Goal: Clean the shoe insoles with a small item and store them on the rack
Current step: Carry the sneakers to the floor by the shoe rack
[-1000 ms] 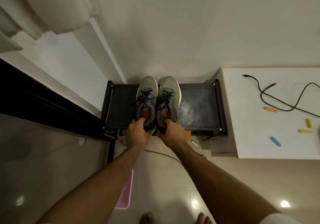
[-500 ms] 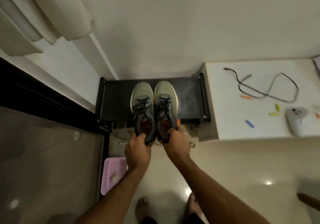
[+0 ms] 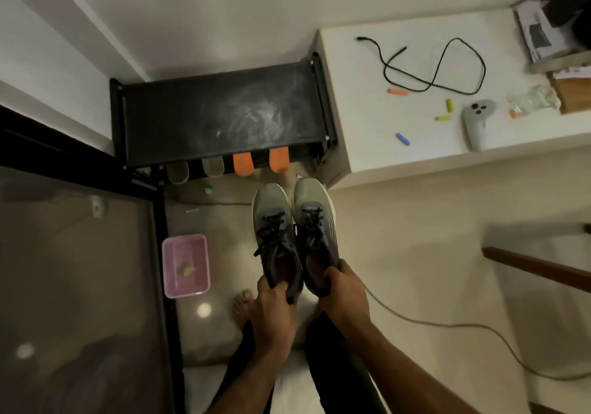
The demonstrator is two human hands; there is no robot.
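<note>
I hold a pair of grey-green sneakers with black laces in the air over the floor, toes pointing away from me. My left hand grips the heel of the left shoe. My right hand grips the heel of the right shoe. The black shoe rack stands against the wall ahead, its dusty top shelf bare. On a lower shelf, the ends of two orange insoles and two pale insoles stick out from under the top.
A pink plastic basket sits on the floor to the left, beside a dark glass panel. A white counter on the right carries a black cable, small coloured pieces and a grey controller. A grey cord runs across the floor.
Both hands lifted the shoes off the rack's top shelf and drew them back toward me over the floor. The view shifted back and right, which brought the insoles on the lower shelf into sight.
</note>
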